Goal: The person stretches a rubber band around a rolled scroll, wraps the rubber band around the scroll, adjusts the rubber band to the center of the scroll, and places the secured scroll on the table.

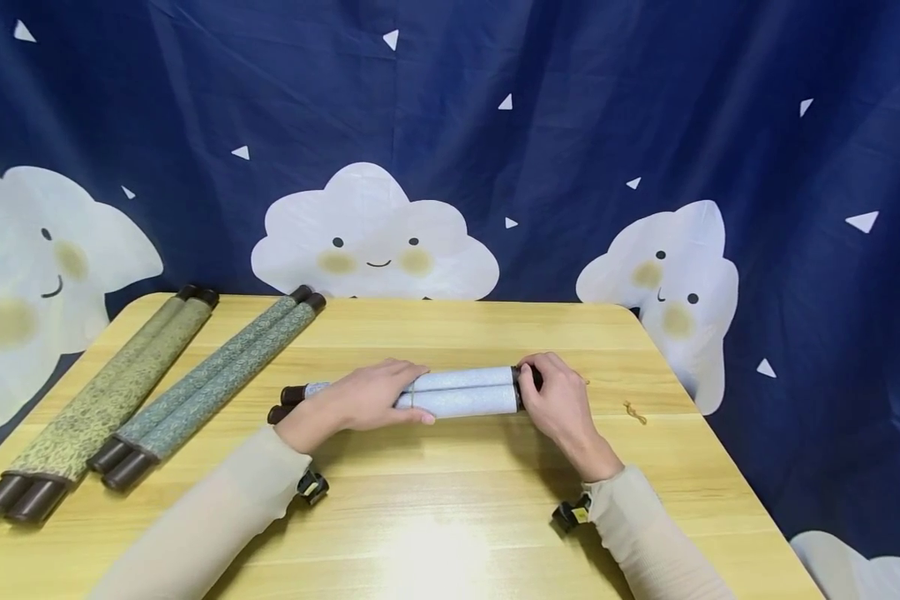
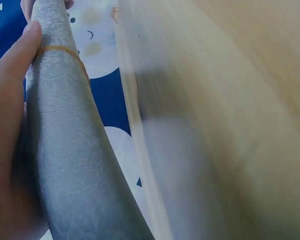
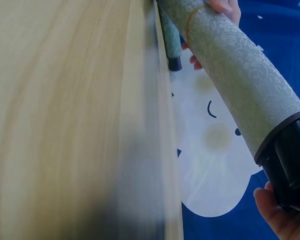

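Observation:
A pale blue double-rolled scroll [image 1: 465, 402] with dark end knobs lies across the middle in the head view. The left hand [image 1: 371, 396] grips it left of its centre, beside a thin rubber band [image 2: 62, 49] that circles the roll. At its right end the right hand [image 1: 562, 404] holds the dark knobs; in the right wrist view its fingers [image 3: 277, 212] curl under the black knob [image 3: 290, 162]. The far side of the roll is partly hidden by the left hand in the head view.
Left on the wooden table [image 1: 435, 483] lie a green double scroll [image 1: 217, 379] and, farther left, a yellow-green one [image 1: 112, 396]. A small tan band [image 1: 634, 412] lies right of the right hand. Behind hangs a dark blue curtain [image 1: 450, 100] with clouds.

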`<control>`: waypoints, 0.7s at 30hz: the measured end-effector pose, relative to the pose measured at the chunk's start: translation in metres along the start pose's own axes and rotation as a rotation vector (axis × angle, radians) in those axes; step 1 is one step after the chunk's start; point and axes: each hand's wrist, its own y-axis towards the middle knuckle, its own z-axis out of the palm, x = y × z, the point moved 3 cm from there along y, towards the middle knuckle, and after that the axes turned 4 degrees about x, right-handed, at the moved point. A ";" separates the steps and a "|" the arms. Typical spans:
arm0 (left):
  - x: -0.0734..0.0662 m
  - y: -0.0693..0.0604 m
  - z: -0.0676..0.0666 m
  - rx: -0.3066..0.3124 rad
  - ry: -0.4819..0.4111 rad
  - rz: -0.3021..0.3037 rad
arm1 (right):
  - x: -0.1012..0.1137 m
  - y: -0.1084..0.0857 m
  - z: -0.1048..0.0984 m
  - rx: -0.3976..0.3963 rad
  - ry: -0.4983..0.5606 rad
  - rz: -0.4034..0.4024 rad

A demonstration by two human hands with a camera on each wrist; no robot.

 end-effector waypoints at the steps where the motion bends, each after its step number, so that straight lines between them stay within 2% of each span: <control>1: 0.000 0.000 0.000 -0.002 0.004 0.000 | 0.000 0.000 0.000 0.002 -0.001 0.000; 8: 0.005 -0.004 -0.001 -0.007 -0.009 -0.010 | -0.003 0.000 0.000 0.005 0.008 0.012; 13: 0.011 -0.008 -0.001 0.015 -0.018 -0.025 | -0.004 -0.001 0.000 -0.006 0.007 0.009; 18: 0.019 -0.017 -0.002 0.016 -0.066 -0.045 | -0.005 -0.001 0.001 -0.010 0.002 -0.009; 21: 0.023 -0.023 -0.002 -0.001 -0.064 -0.036 | -0.005 -0.001 0.001 -0.005 0.003 -0.016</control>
